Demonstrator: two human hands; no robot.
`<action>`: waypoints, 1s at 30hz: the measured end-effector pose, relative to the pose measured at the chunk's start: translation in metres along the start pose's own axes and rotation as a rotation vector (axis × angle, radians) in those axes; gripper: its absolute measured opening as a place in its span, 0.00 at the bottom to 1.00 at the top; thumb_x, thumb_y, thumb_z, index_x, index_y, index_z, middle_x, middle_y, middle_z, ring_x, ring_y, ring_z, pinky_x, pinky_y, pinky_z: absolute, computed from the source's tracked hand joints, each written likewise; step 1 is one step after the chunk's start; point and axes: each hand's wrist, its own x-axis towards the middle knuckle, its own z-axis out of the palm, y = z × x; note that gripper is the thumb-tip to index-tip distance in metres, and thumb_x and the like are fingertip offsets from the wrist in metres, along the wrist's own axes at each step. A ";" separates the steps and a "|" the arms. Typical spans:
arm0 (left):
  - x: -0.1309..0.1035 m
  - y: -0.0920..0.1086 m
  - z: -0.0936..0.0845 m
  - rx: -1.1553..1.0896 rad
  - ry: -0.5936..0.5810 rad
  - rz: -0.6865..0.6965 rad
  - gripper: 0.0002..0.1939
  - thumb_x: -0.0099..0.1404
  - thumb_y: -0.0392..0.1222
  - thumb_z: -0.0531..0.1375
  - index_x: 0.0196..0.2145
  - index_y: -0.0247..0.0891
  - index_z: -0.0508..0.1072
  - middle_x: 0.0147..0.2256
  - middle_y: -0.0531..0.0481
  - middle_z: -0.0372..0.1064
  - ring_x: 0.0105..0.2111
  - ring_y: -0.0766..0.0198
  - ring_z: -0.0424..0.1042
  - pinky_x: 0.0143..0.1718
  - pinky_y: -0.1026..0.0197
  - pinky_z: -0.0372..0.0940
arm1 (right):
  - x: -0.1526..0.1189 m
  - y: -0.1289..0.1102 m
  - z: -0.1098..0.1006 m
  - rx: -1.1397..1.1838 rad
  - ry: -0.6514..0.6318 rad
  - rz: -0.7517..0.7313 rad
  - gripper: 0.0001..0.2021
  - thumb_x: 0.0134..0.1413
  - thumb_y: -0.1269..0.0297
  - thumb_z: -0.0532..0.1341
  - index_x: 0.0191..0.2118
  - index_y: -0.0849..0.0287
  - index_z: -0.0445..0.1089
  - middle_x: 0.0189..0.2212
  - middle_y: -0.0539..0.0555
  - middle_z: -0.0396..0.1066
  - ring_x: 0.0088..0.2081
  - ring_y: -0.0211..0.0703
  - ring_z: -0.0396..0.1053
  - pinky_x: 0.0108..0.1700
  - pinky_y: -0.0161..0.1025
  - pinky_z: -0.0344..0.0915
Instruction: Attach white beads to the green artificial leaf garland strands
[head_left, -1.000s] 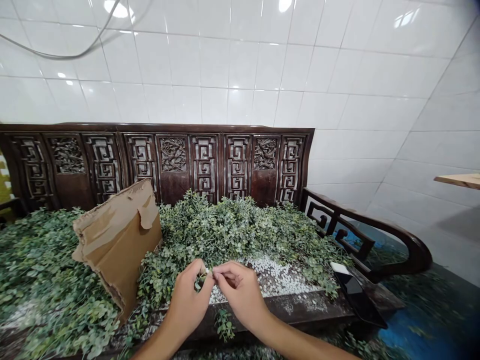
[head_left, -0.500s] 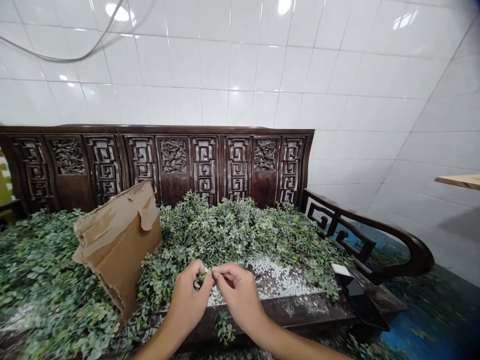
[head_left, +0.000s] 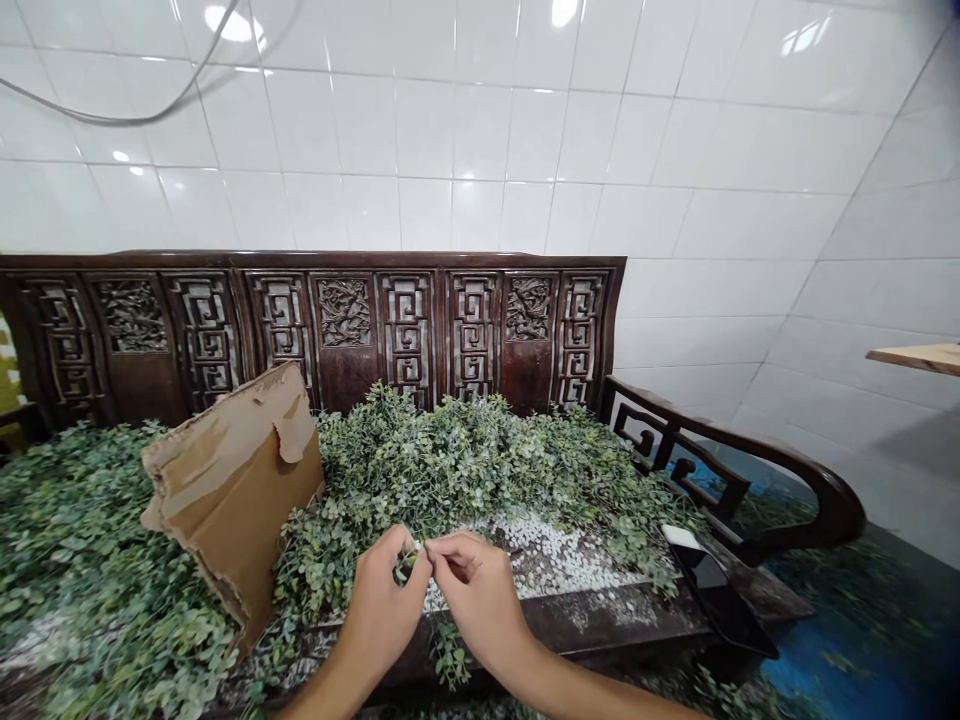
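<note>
My left hand (head_left: 386, 595) and my right hand (head_left: 484, 600) meet at the fingertips above the front edge of the wooden bench. Both are closed in a pinch. A leafy green sprig (head_left: 450, 655) hangs just below the fingers; its stem seems to run up into my left hand, where a bit of green and white shows inside the curled fingers. What my right fingertips grip is too small to make out. Small white pieces (head_left: 559, 560) lie scattered on the seat beside my right hand. A big heap of green leafy sprigs (head_left: 465, 450) lies behind both hands.
A torn cardboard sheet (head_left: 247, 490) stands upright among the greenery at left. More leafy sprigs (head_left: 82, 530) lie beyond it. A black phone-like device (head_left: 724, 595) with a white object (head_left: 681, 537) rests at the seat's right end, near the carved armrest (head_left: 750, 480).
Both hands stay pinched together at nearly the same place, with only slight finger movement. The whole view has shifted very slightly.
</note>
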 end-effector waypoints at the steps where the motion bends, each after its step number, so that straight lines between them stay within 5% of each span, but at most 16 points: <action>1: -0.001 -0.001 0.001 0.006 -0.004 0.004 0.13 0.61 0.45 0.48 0.22 0.43 0.49 0.21 0.59 0.49 0.24 0.66 0.55 0.26 0.66 0.52 | 0.000 0.000 -0.001 -0.013 -0.005 -0.006 0.10 0.54 0.69 0.60 0.34 0.58 0.80 0.29 0.55 0.75 0.32 0.44 0.73 0.34 0.36 0.69; 7: -0.003 -0.004 0.004 -0.005 -0.030 0.002 0.13 0.61 0.44 0.49 0.22 0.43 0.49 0.21 0.58 0.51 0.24 0.65 0.56 0.26 0.65 0.52 | -0.002 0.006 -0.004 -0.017 -0.028 0.031 0.09 0.55 0.66 0.60 0.33 0.58 0.80 0.29 0.55 0.75 0.32 0.45 0.73 0.35 0.38 0.70; 13: 0.005 -0.004 -0.004 -0.188 -0.120 -0.061 0.14 0.63 0.51 0.51 0.25 0.40 0.62 0.24 0.54 0.61 0.28 0.62 0.62 0.31 0.63 0.59 | 0.010 0.010 -0.012 0.341 -0.118 0.236 0.18 0.47 0.51 0.67 0.39 0.60 0.76 0.31 0.55 0.77 0.34 0.47 0.76 0.43 0.45 0.73; 17: 0.010 -0.006 -0.005 -0.441 -0.164 -0.310 0.17 0.61 0.59 0.52 0.32 0.42 0.65 0.29 0.55 0.60 0.29 0.63 0.61 0.29 0.63 0.65 | 0.021 0.013 -0.026 0.345 -0.072 0.329 0.23 0.41 0.45 0.68 0.34 0.61 0.70 0.23 0.50 0.74 0.25 0.43 0.74 0.30 0.39 0.73; 22: 0.008 -0.005 -0.005 -0.684 -0.149 -0.515 0.22 0.57 0.66 0.54 0.33 0.44 0.61 0.31 0.56 0.55 0.31 0.64 0.61 0.26 0.64 0.67 | 0.018 0.021 -0.035 0.208 -0.116 0.445 0.24 0.43 0.40 0.64 0.26 0.57 0.61 0.14 0.44 0.66 0.12 0.32 0.60 0.11 0.28 0.53; 30: 0.006 -0.010 -0.008 -0.556 -0.172 -0.336 0.18 0.56 0.57 0.61 0.32 0.42 0.61 0.27 0.55 0.67 0.32 0.61 0.68 0.37 0.60 0.65 | 0.008 0.038 -0.025 0.179 -0.151 0.517 0.23 0.50 0.38 0.57 0.26 0.56 0.60 0.10 0.38 0.51 0.10 0.29 0.45 0.12 0.28 0.39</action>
